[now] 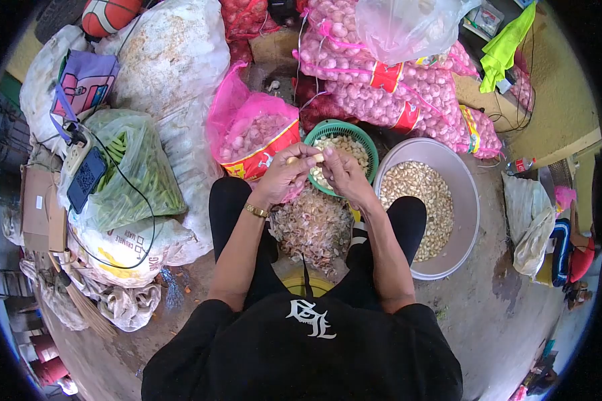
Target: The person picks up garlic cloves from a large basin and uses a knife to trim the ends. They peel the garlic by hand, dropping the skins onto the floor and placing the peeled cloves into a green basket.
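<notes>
A garlic clove (312, 159) is held pinched between the closed fingertips of the left hand (284, 175) and the right hand (344, 175). A green basket (344, 124) is seen just beyond both hands, and a pile of garlic skins (311, 227) below them.

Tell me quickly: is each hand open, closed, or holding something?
Left hand: closed on a garlic clove.
Right hand: closed on the same garlic clove.
</notes>
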A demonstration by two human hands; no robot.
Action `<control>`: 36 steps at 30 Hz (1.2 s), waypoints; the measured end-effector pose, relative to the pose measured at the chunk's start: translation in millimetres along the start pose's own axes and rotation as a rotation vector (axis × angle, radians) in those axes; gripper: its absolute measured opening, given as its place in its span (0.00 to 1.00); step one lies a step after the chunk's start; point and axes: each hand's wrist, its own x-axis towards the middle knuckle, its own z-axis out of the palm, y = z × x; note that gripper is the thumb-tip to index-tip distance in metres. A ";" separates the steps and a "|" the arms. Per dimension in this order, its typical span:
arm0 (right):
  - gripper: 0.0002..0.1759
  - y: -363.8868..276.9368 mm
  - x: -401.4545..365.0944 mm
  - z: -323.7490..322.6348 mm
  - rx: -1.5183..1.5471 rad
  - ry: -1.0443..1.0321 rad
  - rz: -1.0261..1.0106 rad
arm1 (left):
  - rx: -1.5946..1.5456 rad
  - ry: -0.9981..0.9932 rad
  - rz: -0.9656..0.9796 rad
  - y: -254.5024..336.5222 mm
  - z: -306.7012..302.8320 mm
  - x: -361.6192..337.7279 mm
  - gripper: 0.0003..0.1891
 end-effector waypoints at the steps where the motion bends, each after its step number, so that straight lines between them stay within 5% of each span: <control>1: 0.24 3.9 1.2 -0.2 -0.056 0.027 -0.051 | 0.000 0.000 -0.001 -2.3 0.4 0.0 0.09; 6: 0.20 14.6 8.1 -5.8 -0.292 0.103 -0.217 | 0.078 0.118 0.117 -22.7 4.3 4.5 0.08; 8: 0.15 10.3 6.7 -5.0 -0.855 0.308 -0.440 | 0.081 0.174 0.165 -27.5 12.1 5.1 0.08; 11: 0.11 5.7 2.8 1.5 -0.944 0.293 -0.456 | 0.078 0.252 0.215 -32.7 16.0 6.1 0.09; 16: 0.11 9.4 2.3 -5.0 -0.762 0.249 -0.463 | 0.034 0.124 0.134 -1.0 16.5 -0.7 0.15; 18: 0.12 5.2 2.9 -5.1 -0.619 0.224 -0.478 | 0.111 -0.039 -0.051 5.9 9.0 -4.9 0.20; 21: 0.11 2.5 2.4 -5.3 -0.546 0.177 -0.507 | 0.078 -0.070 0.040 1.0 8.2 -2.9 0.18; 24: 0.11 0.9 -0.5 -5.7 -0.581 0.162 -0.399 | 0.018 -0.023 0.068 -4.2 12.6 -1.2 0.16; 31: 0.13 3.9 -8.6 -6.6 -0.743 0.094 -0.486 | -0.267 -0.064 0.084 -9.7 7.9 3.5 0.12; 36: 0.13 6.6 -17.0 -4.4 -0.831 0.034 -0.520 | -0.298 0.101 0.058 -7.1 5.0 5.9 0.11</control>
